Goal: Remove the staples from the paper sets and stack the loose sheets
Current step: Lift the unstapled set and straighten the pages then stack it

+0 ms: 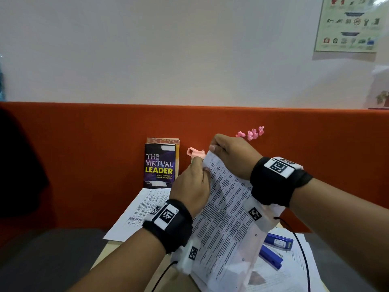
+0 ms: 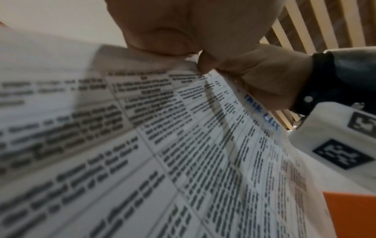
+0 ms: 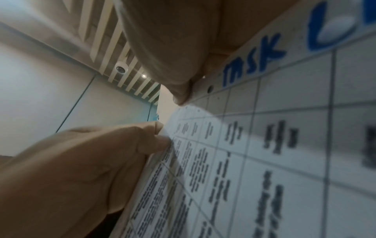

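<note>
A stapled paper set printed with tables is held up off the table, tilted toward me. My right hand pinches its top corner; in the right wrist view the thumb tip presses that corner by small holes in the paper set. My left hand pinches the front sheet's edge just below, and its fingers peel that sheet away. In the left wrist view both hands meet at the corner of the paper set. A pink object shows just above the left hand; whether it is held is unclear.
A book titled The Virtual Leader leans on the orange divider. Loose printed sheets lie on the table at left. A blue stapler rests on more papers at right. Pink flowers stick to the divider.
</note>
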A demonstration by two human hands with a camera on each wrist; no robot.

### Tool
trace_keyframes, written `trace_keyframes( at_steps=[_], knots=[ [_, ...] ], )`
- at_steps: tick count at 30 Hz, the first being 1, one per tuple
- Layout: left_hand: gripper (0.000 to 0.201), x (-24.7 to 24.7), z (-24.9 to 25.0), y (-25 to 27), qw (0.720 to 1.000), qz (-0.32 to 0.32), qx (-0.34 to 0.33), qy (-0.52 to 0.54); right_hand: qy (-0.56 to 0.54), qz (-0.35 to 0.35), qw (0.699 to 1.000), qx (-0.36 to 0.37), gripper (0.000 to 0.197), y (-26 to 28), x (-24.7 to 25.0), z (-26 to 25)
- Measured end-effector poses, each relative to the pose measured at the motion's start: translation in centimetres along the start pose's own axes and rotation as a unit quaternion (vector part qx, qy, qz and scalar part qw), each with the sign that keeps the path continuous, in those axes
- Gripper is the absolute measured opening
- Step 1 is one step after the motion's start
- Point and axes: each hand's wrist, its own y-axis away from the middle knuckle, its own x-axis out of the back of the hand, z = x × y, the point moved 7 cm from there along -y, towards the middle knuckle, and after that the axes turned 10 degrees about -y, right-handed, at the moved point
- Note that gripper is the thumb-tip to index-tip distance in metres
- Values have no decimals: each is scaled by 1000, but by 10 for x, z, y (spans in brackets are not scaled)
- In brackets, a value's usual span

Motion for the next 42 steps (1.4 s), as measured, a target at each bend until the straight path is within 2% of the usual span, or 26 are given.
trace_keyframes(
  at_steps=[3,6,8,13,16,24,28,31,33,35,36,37,38,39,40,41,42],
  knots=[
    [19,2,-7,-5,1000,5,7,-11,17,-18,1000,3,20,1,-3,1],
    [26,-8,-10,-6,998,-54,22,30,16,-28,999,14,20,1,-5,-2],
    [29,-10,-10,-3,996,-69,26,45,17,-35,999,17,18,0,-6,-4],
    [24,-6,-18,-3,997,-37,42,61,54,-66,996,-17,18,-1,-5,8],
    [23,-8,-17,1,997,-39,34,63,81,-87,992,-35,30,0,-9,11],
    [24,-12,-20,4,997,-41,25,64,70,-96,993,-28,30,4,-16,11],
    [27,-9,-26,4,991,-46,40,119,66,-55,996,-15,32,2,-8,9],
    [25,-9,-32,5,996,-56,27,71,53,-44,998,-12,23,2,-5,7],
    [22,-3,-42,3,998,-43,36,23,-6,39,999,-30,12,4,13,18],
    [20,6,-61,-1,996,-35,74,-17,-74,151,982,-91,14,15,36,50],
    [19,10,-73,-1,994,-34,95,-32,-76,179,971,-136,13,24,41,71],
    [19,14,-84,0,992,-34,112,-45,-57,169,966,-187,15,34,39,91],
    [20,17,-93,1,990,-37,123,-57,-27,110,964,-241,20,45,26,110],
    [20,18,-100,3,988,-43,129,-67,18,3,958,-288,24,57,5,124],
    [20,17,-104,5,987,-50,131,-75,70,-120,939,-316,31,73,-19,134],
    [20,16,-107,6,986,-57,134,-79,120,-228,909,-329,39,92,-42,140],
    [20,15,-108,7,985,-61,137,-81,164,-302,878,-334,49,108,-61,145]
  ],
)
